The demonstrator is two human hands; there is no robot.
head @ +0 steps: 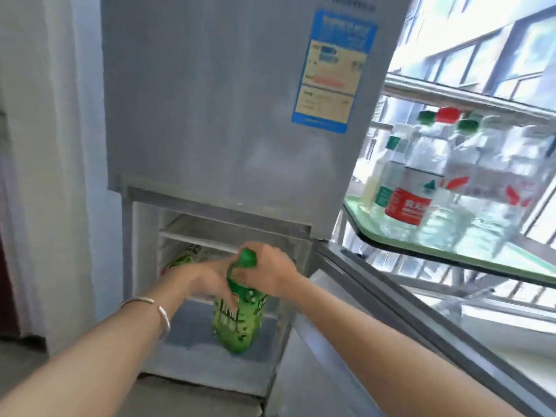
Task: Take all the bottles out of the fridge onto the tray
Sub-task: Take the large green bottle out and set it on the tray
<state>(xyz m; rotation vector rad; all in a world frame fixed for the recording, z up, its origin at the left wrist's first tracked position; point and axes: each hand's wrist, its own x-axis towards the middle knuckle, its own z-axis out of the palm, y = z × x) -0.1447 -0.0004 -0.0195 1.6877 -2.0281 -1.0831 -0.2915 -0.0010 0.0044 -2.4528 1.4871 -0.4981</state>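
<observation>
A large green bottle (237,320) with a green cap hangs upright in front of the open lower compartment of the grey fridge (210,115). My right hand (267,269) grips its neck just under the cap. My left hand (210,281) holds the bottle's shoulder from the left. Deeper inside on the left lies another green-labelled bottle (188,255), partly hidden behind my left hand. To the right, a pale green tray (451,251) carries several clear bottles (421,176) with green and red caps.
The fridge's lower door (391,311) stands open to the right, below the tray. A white wire shelf (195,236) crosses the compartment above the bottles. A white wall (45,176) borders the fridge on the left; windows and a railing lie behind the tray.
</observation>
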